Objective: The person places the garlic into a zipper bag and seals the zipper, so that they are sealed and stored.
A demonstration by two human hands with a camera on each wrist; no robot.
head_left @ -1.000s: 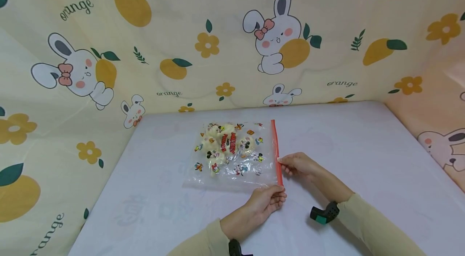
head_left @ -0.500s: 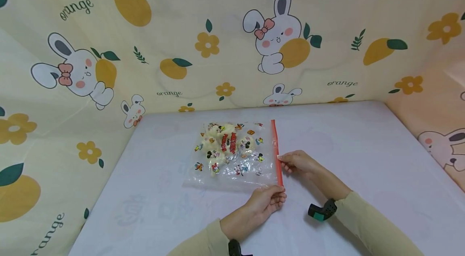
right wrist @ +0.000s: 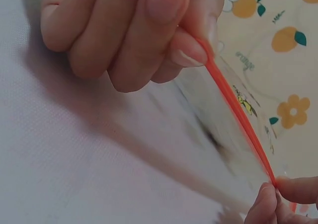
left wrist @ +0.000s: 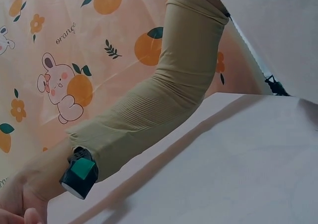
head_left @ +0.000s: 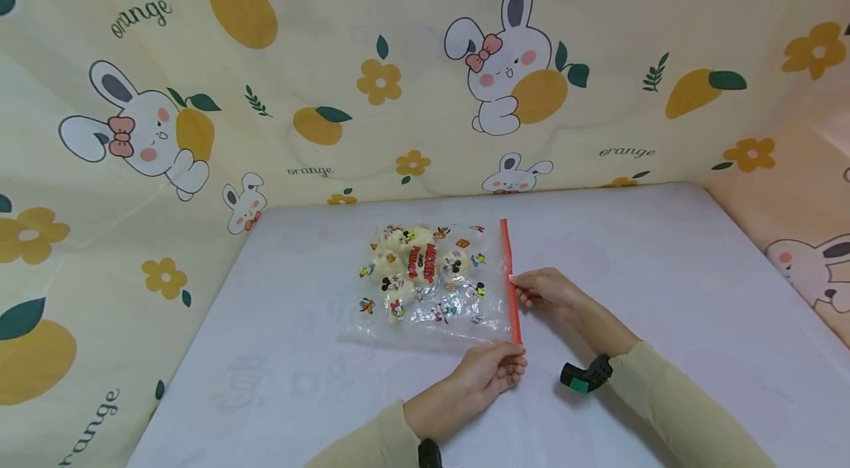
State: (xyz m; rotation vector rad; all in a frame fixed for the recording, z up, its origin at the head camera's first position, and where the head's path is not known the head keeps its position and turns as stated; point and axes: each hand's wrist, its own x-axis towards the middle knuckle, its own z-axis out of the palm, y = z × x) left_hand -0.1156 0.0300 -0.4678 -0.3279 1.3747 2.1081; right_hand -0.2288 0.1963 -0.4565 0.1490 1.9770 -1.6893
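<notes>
A clear zip bag [head_left: 432, 331] printed with cartoon characters lies on the table, several pale, rounded lumps showing inside. Its red zip strip [head_left: 507, 250] runs along the right edge. At the strip's near end, my left hand [head_left: 479, 379] pinches the corner between thumb and fingers. Farther up the strip, my right hand [head_left: 550, 292] pinches it from the right. In the right wrist view, the strip [right wrist: 238, 112] stretches taut and straight from the right hand [right wrist: 119, 35] to the left fingertips [right wrist: 263, 201]. The left wrist view shows the right hand [left wrist: 22, 199] only partly, and no bag.
A white-covered table [head_left: 279, 291] bears the bag. Behind and beside it hangs a cream cloth [head_left: 412, 69] with rabbits and oranges. A black wrist device [head_left: 586, 375] with a green patch sits at the right sleeve, another [head_left: 430, 453] at the left.
My right hand has moved a little up the red strip, toward the table's far side. The left hand keeps its pinch on the corner, and the bag has shifted slightly right.
</notes>
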